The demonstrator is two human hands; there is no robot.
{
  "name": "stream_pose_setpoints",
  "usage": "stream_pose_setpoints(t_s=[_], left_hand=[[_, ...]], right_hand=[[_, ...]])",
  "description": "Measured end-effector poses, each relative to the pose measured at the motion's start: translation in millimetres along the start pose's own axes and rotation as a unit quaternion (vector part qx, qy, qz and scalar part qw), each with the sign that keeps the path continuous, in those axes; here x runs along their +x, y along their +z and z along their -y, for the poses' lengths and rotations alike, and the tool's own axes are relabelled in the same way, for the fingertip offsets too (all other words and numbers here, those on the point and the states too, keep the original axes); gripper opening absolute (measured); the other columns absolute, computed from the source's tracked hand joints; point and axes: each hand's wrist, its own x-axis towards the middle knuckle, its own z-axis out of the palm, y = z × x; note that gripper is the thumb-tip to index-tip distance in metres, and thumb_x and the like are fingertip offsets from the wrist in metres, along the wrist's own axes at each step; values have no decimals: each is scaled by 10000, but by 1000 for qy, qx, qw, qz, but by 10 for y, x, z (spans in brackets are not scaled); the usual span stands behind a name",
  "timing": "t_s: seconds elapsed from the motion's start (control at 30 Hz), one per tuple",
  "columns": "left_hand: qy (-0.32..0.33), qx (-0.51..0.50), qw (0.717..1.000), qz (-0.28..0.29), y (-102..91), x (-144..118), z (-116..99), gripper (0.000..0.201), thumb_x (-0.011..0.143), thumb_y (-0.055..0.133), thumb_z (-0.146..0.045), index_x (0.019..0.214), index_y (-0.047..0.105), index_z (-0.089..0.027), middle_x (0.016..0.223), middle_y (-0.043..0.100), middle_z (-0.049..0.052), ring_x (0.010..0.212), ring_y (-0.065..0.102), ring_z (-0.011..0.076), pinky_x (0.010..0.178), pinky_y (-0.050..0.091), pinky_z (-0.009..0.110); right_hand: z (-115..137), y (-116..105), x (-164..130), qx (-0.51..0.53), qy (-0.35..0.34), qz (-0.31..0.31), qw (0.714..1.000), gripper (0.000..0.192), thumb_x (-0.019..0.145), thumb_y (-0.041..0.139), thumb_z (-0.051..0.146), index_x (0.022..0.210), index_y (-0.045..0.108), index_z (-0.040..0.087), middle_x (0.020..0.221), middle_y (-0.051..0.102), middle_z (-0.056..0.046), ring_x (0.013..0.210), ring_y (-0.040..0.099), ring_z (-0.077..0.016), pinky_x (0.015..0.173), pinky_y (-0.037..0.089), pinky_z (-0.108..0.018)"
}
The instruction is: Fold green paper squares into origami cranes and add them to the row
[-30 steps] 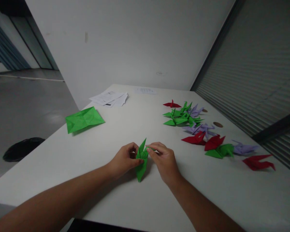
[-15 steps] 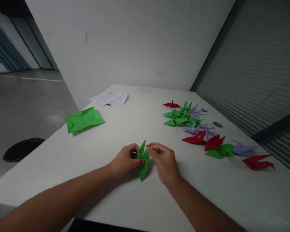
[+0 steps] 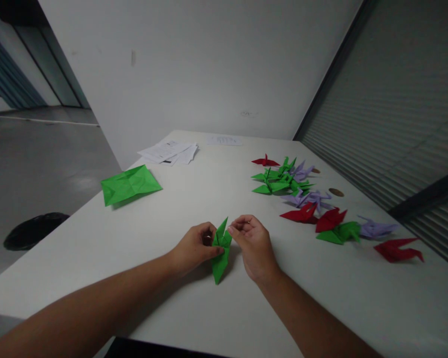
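A half-folded green paper crane (image 3: 220, 251) is pinched between the left hand (image 3: 194, 247) and right hand (image 3: 254, 244), fingers clamped on it; finished cranes (image 3: 283, 180) are seen at two o'clock.

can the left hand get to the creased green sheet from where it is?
Probably yes: left hand pinches the green paper model, but bare table lies between it and the creased green sheet; it would need to let go.

At lower centre of the frame, the left hand (image 3: 194, 247) and right hand (image 3: 254, 245) are pinching a half-folded green paper piece (image 3: 220, 247) between them on the white worktop (image 3: 194, 199), while folded paper cranes (image 3: 313, 201) are lying at right.
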Motion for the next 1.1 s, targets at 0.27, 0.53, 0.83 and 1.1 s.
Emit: stream_pose_setpoints(t_s=[0.27,0.53,0.83,1.1], left_hand=[[-1,-18,1000,7,-7,-1,3,334,665,863,-209,812,566,-166,739,642,-11,648,587,119,613,464,260],[-1,-46,999,12,3,-7,-33,361,639,899,-234,794,581,-161,716,624,-20,631,571,109,609,456,256],[4,-116,992,-53,-2,-16,-78,487,658,903,-223,933,500,-220,732,658,-43,650,626,131,615,480,252],[45,-120,984,-123,-61,27,-92,389,715,858,-242,848,494,-208,684,635,-63,622,594,103,597,446,221]], right_hand=[[0,-36,32,-25,14,8,1000,312,667,889,254,868,654,206,767,685,8,720,631,-141,665,507,-270],[14,-41,55,-29,-5,8,1000,326,681,888,247,853,613,216,714,673,32,681,630,-131,664,508,-260],[92,-58,60,-62,8,39,997,286,733,822,276,941,635,217,918,718,-29,855,667,-184,738,515,-297],[-4,-80,58,-201,42,114,972,165,682,771,237,655,614,193,629,596,29,593,525,-130,564,383,-250]])
